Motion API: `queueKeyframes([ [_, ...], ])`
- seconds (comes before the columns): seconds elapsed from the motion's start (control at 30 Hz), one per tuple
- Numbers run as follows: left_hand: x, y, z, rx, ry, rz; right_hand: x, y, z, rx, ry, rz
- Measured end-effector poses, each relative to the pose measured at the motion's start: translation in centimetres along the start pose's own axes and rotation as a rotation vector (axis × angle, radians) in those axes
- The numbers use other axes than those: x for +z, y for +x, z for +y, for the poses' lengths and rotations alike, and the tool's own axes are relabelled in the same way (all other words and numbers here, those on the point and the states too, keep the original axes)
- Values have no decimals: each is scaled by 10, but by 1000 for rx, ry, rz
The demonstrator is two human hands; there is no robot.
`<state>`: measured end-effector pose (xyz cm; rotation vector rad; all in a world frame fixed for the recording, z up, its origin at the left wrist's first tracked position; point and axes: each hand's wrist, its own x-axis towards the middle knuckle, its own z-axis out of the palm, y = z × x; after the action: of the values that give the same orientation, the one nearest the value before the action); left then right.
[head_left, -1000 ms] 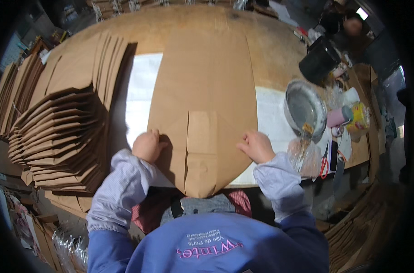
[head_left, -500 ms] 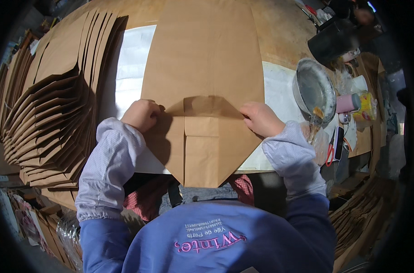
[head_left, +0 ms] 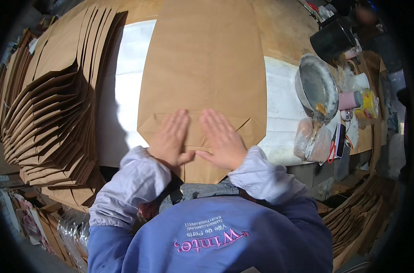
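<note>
A large brown paper bag (head_left: 202, 68) lies flat before me, its folded bottom end toward my body. My left hand (head_left: 169, 139) rests flat on the folded end, fingers stretched forward and slightly blurred. Beside it, my right hand (head_left: 222, 140) presses flat on the same folds, with its fingers pointing away from me. The thumbs nearly meet over the middle flap. Creased corner folds show on either side of the hands, and the near flap extends past the table edge. Part of the folds is hidden under my palms.
White sheeting (head_left: 282, 109) covers the wooden table under the bag. Stacked brown paper bags (head_left: 47, 118) stand fanned at the left. At the right are a metal basin (head_left: 317, 84) with a brush (head_left: 320, 109), a black container (head_left: 333, 37), a pink cup (head_left: 349, 100) and red-handled scissors (head_left: 332, 151).
Both hands have moved inward from the bag's sides to its middle and flattened out. The raised bottom folds now lie pressed down, with corner creases showing.
</note>
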<state>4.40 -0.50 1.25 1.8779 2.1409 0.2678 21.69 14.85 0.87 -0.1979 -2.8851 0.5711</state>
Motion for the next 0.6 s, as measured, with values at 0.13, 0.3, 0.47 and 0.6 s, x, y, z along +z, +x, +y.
queueKeyframes([
  [0.13, -2, -23, -36, -143, 140, 204, -17, -26, 25, 132, -58, 43],
  [0.3, -12, -4, -46, -118, -638, 133, -30, -20, 56, 373, 672, -13],
  [0.47, -20, 35, -23, -345, -546, 402, -22, -2, 77, 448, 536, 170],
  [0.6, -13, 54, -6, -393, -488, 549, -23, -4, 69, 378, 451, 338],
])
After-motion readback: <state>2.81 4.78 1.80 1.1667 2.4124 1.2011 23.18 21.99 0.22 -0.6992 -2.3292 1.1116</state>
